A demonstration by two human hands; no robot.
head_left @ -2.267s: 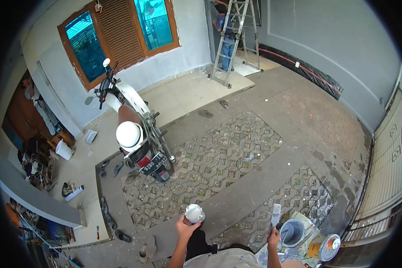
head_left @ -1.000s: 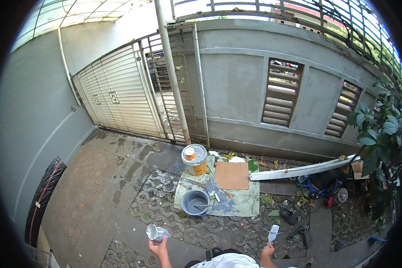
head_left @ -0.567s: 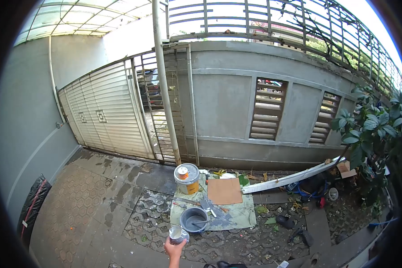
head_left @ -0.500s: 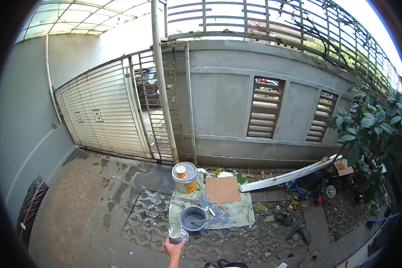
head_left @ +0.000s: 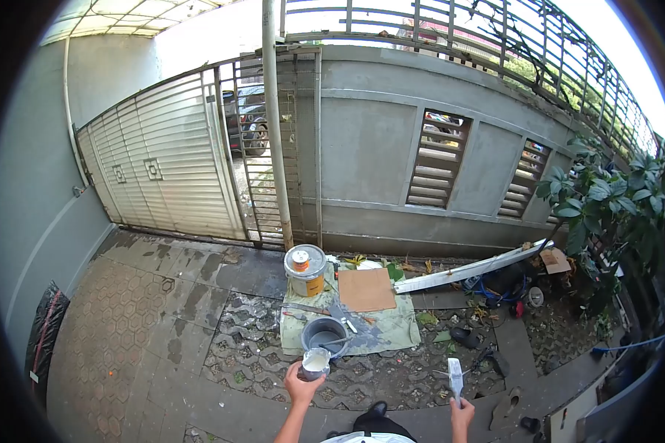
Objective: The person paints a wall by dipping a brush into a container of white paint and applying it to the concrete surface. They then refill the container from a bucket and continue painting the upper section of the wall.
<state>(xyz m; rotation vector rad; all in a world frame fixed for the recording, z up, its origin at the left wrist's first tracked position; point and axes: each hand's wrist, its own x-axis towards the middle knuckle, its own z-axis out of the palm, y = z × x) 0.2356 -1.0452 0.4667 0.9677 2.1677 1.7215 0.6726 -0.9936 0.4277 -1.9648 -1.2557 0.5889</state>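
From the head view, we see both hands at the lower edge of the frame, each with something in its grasp. Just left of centre, our left hand point(head_left: 300, 382) has its fingers curled around a small paint-smeared container point(head_left: 317, 361), its mouth facing up and a pale filling inside. Right above it in the picture stands a grey bucket point(head_left: 312, 332) with a stick-like handle leaning in it; the container overlaps its near rim in our view (we cannot tell whether the two touch). At lower right, our right hand point(head_left: 462, 412) is clenched around the handle of a flat brush point(head_left: 455, 375), whose long axis runs nearly upright in the frame, wide end away from the fingers. A thin pale piece juts out sideways behind it. The brush lies well to the right of the container, with paving between, so the left hand is the nearer one to the bucket. Around the bucket, at centre, spreads a stained green cloth point(head_left: 396, 334), bearing a brown cardboard sheet point(head_left: 367, 289); a lidded yellow-and-grey pail point(head_left: 308, 285) stands at its upper left corner.
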